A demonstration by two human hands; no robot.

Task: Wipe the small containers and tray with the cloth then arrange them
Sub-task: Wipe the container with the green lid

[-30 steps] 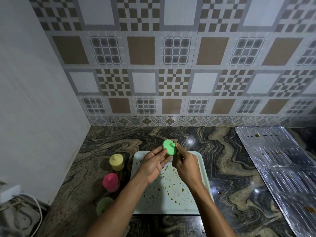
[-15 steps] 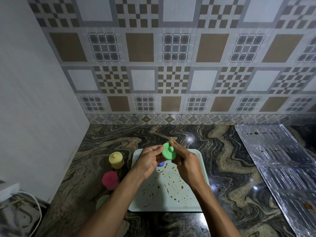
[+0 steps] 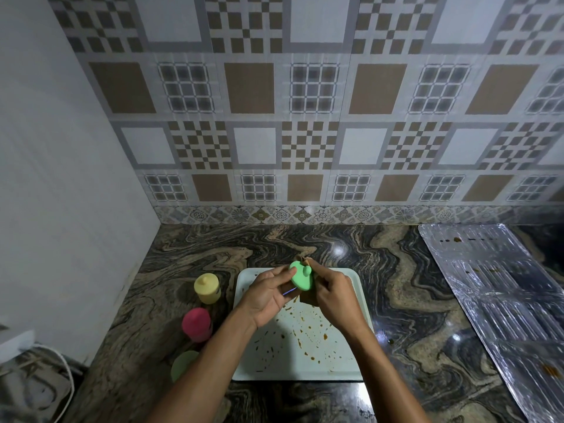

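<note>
Slightly turned since half a second ago, the green container (image 3: 301,279) now shows its knob toward the upper right of its top face, and more of the brown cloth (image 3: 306,298) hangs out below it than before. The container is held in the air above the far end of the stained tray (image 3: 305,363), just above the middle of the frame. The left hand (image 3: 267,296) pinches the container's left edge between thumb and fingertips. The right hand (image 3: 334,296) has its fingers curled round the cloth and presses it against the container's right side. Only the container's top is seen, its body hidden behind the hands and cloth. A thin blue sliver shows between the left palm and the container (a larger blue patch showed there earlier), and what it is cannot be told. On the marbled countertop (image 3: 396,270) left of the tray, the yellow container (image 3: 207,288) and pink container (image 3: 197,324) stand where they stood before. Below them a pale green container (image 3: 182,366) is partly covered by the left forearm. At the right, a foil sheet (image 3: 503,300) is cut off by the frame edge.
</note>
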